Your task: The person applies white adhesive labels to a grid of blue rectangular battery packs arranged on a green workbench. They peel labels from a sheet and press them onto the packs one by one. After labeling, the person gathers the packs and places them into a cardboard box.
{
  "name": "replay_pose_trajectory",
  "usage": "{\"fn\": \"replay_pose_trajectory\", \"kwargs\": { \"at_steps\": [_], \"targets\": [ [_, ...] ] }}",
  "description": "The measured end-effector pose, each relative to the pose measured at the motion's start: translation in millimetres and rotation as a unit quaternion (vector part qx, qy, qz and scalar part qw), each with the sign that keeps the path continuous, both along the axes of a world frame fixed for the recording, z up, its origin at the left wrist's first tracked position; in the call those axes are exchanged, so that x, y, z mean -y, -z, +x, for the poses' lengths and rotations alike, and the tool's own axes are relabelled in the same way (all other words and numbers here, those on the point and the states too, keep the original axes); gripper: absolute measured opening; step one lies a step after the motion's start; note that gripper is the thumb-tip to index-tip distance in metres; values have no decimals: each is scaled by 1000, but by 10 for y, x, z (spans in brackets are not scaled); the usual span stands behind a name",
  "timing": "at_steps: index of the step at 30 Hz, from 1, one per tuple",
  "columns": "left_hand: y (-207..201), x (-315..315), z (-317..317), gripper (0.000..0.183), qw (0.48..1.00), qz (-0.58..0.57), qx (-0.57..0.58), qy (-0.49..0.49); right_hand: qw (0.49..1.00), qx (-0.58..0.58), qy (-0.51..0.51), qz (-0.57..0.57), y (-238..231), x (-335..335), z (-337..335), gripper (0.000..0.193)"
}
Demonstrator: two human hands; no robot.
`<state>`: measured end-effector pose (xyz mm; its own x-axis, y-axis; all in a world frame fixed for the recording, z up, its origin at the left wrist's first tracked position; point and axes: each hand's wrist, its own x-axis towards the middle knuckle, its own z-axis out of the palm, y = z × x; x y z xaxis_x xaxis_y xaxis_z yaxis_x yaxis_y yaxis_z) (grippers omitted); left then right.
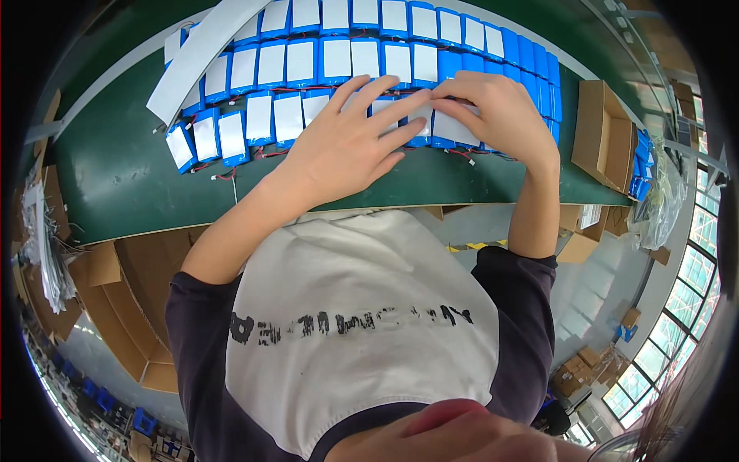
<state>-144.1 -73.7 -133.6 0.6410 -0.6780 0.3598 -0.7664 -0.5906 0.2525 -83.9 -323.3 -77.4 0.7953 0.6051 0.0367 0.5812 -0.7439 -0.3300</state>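
Note:
Blue battery packs (pixel 531 81) stand in curved rows on the green table. Many carry a white rectangular pad (pixel 271 63) on top, while those at the right end show bare blue. My left hand (pixel 350 146) is spread over the front row, fingers apart, palm down, with nothing gripped. Close to its fingertips, my right hand (pixel 504 112) has its thumb and index finger drawn together above the front row. Whatever sits in that pinch is too small to make out. Just beneath it a white pad (pixel 454 129) lies slanted over the packs.
A long white strip (pixel 208 58) lies across the rows' left end. Thin red wires with white plugs (pixel 223 176) stick out along the front. An open cardboard box (pixel 604 138) stands at the right, beside more blue packs (pixel 643 165). Below left is a large open carton (pixel 135 308).

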Motion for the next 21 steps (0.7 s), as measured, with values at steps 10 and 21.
{"fn": "replay_pose_trajectory", "kwargs": {
  "at_steps": [10,21],
  "targets": [
    [101,84,-15,54,1000,12,8,-4,991,-74,-46,96,9,220,-85,16],
    [46,173,-35,58,999,14,6,-33,997,60,20,48,38,139,-56,25]
  ]
}}
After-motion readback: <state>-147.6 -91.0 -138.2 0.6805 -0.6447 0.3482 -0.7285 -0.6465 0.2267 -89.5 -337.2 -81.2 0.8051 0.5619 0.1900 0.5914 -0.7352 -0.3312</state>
